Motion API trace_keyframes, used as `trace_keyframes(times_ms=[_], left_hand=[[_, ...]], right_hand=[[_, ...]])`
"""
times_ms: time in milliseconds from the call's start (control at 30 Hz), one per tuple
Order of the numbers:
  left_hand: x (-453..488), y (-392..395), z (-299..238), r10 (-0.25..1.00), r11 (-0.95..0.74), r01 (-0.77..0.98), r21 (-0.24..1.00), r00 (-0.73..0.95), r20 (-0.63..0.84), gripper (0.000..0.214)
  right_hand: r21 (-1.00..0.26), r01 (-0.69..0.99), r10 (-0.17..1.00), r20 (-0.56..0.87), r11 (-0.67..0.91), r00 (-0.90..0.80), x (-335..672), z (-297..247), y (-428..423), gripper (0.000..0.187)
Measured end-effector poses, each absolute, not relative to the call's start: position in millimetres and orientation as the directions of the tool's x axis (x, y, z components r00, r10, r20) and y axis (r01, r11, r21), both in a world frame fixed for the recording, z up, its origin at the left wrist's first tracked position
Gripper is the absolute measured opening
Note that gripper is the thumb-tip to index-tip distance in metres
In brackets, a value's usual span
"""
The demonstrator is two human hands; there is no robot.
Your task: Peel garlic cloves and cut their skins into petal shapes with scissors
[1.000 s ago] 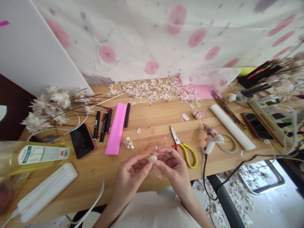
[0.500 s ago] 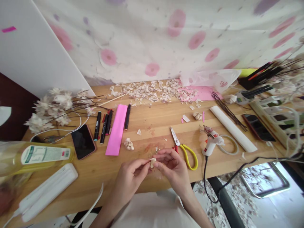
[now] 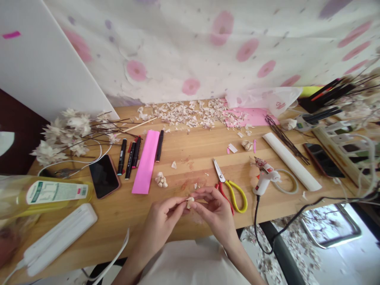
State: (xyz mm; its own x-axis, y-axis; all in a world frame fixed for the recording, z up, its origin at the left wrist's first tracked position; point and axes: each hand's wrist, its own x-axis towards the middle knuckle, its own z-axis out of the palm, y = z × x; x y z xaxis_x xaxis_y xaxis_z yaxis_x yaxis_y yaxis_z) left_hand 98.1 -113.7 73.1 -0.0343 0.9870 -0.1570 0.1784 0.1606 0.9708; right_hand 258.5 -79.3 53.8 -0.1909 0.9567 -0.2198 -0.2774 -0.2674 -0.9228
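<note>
Cream piece (image 3: 190, 202), small and pale, is held up over the tabletop (image 3: 126, 213) in the head view, left of the scissors (image 3: 222, 178) and nearer the person than their blades. The left hand (image 3: 162, 217) pinches its edge between thumb and index finger. The right hand (image 3: 215, 213), just beside the scissors' red handle, closes thumb and index finger on its other side, its remaining fingers loosely curled.

Left of the scissors lies a knobbly whitish bulb (image 3: 161, 180); farther left come a pink paper strip (image 3: 145, 162), flanked by black markers (image 3: 130, 160), and a phone (image 3: 104, 176). Right of the scissors is a white glue gun (image 3: 263, 182), with a white paper roll (image 3: 291, 160) farther right. Beyond the scissors, toward the back of the tabletop, pale flakes (image 3: 190, 113) lie scattered in a band.
</note>
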Motion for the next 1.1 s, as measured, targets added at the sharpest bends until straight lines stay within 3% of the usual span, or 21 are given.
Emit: trace_keyframes(times_ms=[233, 400, 667, 1100], left_hand=[[100, -117, 75, 0.988, 0.144, 0.225, 0.964, -0.095, -0.125, 0.018], [98, -118, 80, 0.992, 0.123, 0.242, 0.962, 0.005, -0.128, 0.018], [99, -122, 80, 0.998, -0.025, 0.465, 0.885, 0.059, -0.003, 0.013], [99, -125, 74, 0.986, -0.158, 0.585, 0.796, 0.05, 0.159, 0.011]], right_hand=[[-0.931, -0.238, 0.941, -0.214, -0.278, -0.263, 258, 57, -82, 0.017], [-0.966, -0.172, 0.957, -0.145, -0.192, -0.253, 261, 56, -81, 0.017], [-0.993, -0.088, 0.97, -0.06, -0.083, -0.237, 265, 57, -85, 0.015], [-0.974, -0.14, 0.957, -0.138, -0.177, -0.253, 261, 60, -88, 0.023]])
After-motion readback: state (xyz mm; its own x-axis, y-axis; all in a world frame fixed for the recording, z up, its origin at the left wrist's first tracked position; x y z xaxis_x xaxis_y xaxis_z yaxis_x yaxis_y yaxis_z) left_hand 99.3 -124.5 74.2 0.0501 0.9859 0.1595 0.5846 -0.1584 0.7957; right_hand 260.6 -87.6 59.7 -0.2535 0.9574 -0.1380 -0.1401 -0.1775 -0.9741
